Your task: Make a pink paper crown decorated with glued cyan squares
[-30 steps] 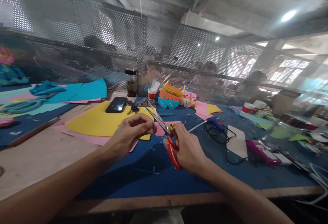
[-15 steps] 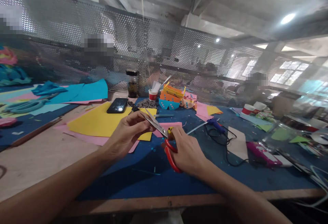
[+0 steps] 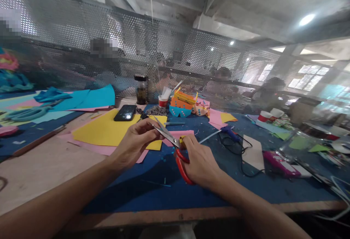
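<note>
Red-handled scissors [image 3: 182, 169] are in my right hand [image 3: 201, 159], which is closed round their grips, and the blades point up and to the left, slightly parted. My left hand [image 3: 136, 138] is closed in a pinch at the blade tips; what lies between its fingers is hidden or too small to make out. A small yellow piece [image 3: 182, 139] shows by my right fingers near the scissors' pivot. Beneath my hands are yellow sheets [image 3: 95, 131] and pink sheets [image 3: 182, 134] on the blue table mat [image 3: 131, 195].
A phone [image 3: 125, 113] lies on the yellow sheet. Behind stand a dark-lidded jar [image 3: 141, 91], a red-and-white cup [image 3: 163, 102] and folded paper shapes [image 3: 182, 104]. To the right are a blue glue gun [image 3: 230, 133] with its cord and a glass jar [image 3: 295, 140]. Teal scissors [image 3: 26, 113] lie left.
Both hands stay in nearly the same place. The scissor blades have shifted very slightly at my left fingertips.
</note>
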{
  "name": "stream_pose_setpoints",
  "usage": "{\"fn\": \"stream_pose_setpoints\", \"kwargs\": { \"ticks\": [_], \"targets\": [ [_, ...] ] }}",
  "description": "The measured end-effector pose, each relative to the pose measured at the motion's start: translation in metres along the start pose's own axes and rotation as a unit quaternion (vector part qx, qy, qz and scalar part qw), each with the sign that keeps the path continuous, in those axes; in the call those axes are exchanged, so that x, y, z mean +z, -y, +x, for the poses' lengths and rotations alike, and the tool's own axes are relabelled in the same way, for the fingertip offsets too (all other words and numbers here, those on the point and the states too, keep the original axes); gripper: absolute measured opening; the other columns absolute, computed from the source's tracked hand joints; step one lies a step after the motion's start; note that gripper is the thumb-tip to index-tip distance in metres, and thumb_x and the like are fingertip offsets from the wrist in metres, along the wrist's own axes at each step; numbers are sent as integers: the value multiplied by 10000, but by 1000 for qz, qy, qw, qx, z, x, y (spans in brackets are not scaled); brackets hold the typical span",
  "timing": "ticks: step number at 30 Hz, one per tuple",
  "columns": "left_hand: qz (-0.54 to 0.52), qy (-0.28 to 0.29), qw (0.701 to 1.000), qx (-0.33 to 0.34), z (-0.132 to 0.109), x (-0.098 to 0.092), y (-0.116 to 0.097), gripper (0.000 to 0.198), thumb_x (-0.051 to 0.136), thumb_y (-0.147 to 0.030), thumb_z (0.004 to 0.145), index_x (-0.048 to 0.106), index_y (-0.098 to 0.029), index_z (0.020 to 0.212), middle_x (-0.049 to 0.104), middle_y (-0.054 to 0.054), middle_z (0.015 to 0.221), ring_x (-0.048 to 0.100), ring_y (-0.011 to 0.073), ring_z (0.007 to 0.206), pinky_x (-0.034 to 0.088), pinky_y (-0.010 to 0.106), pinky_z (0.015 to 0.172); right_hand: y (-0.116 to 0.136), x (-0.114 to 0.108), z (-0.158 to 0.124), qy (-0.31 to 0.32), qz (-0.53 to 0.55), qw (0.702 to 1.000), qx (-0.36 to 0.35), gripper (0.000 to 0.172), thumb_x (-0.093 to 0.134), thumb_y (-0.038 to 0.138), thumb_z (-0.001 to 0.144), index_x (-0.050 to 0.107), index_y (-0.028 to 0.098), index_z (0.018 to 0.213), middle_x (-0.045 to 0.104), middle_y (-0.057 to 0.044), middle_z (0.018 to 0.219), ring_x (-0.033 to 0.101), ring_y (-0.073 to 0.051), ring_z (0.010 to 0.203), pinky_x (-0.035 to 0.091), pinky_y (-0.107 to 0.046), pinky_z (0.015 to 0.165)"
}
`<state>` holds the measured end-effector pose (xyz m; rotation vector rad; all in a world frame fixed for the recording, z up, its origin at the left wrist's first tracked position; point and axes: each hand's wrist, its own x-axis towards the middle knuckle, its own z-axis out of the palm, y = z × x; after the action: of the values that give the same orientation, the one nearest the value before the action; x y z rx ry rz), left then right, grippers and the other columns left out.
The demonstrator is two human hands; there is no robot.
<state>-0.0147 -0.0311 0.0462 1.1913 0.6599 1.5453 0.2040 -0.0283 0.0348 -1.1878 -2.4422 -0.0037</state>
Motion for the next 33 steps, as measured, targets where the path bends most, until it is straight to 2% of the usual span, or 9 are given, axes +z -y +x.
{"fn": "stream_pose_setpoints", "kwargs": {
  "ticks": [20,33],
  "targets": [
    [-8,7,1000,-1,1,-2,4,86,819,-197,753,738,-194,779,704,-10,770,684,126,744,574,239,763,1,-1,-2,22,-13,1000,9,156,465,349,935,474,203,988,611,-43,979,516,-153,651,169,-303,579],
    [-29,8,1000,-9,1,0,4,95,832,-196,745,752,-188,794,707,-4,749,683,125,723,571,236,751,2,-1,-3,21,-18,1000,14,126,483,317,905,472,208,967,616,-35,955,522,-158,650,157,-305,573]
  ]
}}
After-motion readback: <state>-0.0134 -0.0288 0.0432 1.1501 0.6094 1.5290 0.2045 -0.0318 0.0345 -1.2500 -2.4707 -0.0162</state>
